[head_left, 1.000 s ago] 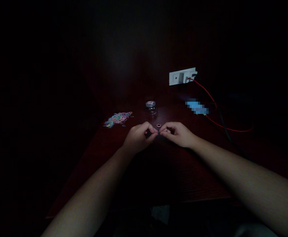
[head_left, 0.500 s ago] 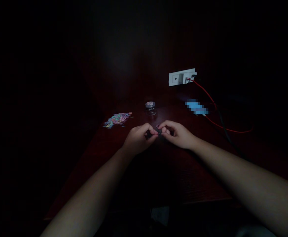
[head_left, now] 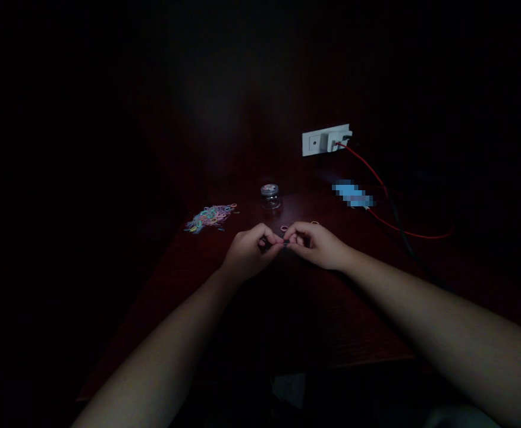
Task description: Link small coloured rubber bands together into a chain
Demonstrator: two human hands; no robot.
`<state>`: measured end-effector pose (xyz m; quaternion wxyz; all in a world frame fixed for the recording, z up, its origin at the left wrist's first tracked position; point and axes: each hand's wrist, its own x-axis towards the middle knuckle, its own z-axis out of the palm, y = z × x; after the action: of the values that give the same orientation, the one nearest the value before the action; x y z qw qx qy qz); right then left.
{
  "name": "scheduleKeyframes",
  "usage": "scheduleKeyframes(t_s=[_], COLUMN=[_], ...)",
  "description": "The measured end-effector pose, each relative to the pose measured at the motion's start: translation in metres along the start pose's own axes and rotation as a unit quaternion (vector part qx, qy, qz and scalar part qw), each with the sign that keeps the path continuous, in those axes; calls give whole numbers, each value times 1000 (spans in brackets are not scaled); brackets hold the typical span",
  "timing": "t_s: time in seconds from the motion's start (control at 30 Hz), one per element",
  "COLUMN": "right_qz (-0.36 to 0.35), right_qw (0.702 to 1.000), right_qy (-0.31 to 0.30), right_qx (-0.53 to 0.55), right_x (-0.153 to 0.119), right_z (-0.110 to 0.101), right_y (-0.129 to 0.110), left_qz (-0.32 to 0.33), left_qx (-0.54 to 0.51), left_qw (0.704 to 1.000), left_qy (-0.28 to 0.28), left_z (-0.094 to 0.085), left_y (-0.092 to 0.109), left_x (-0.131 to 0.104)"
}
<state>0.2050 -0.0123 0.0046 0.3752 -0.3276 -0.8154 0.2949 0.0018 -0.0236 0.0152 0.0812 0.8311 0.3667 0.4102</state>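
My left hand (head_left: 252, 249) and my right hand (head_left: 316, 245) meet fingertip to fingertip over the dark red table, each in a pinch. Between the fingertips is a small dark thing (head_left: 286, 242), too small to make out. Just beyond the fingers lies a small pink band (head_left: 284, 228). A yellowish band (head_left: 315, 223) shows behind my right hand. Off to the left is a pile of colourful small bands (head_left: 211, 217). A clear jar with a lid (head_left: 270, 196) stands upright beyond my hands.
On the wall at the back right is a white socket plate (head_left: 314, 142) with a plugged-in charger. Its red cable (head_left: 370, 163) runs down to a blurred blue object (head_left: 353, 194) on the table. A dark cable (head_left: 401, 226) hangs near it.
My right fingertips have come closer to my left ones, closing the gap between them. The yellowish band now shows behind my right hand. The view has shifted slightly.
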Motion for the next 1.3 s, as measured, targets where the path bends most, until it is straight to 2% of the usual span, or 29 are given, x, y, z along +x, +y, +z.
scheduleKeyframes(t_s=[0.63,1.3], right_qz=[6,3], right_qw=[1000,1000], right_qy=[-2,-12], right_qx=[-15,-15], right_x=[-1,-1], right_z=[0,-1], right_y=[1,0], left_qz=[-26,-8], left_qx=[-40,-29], left_qw=[999,999], left_qy=[11,-40], left_z=[3,3], left_y=[-3,-3], left_x=[0,-1])
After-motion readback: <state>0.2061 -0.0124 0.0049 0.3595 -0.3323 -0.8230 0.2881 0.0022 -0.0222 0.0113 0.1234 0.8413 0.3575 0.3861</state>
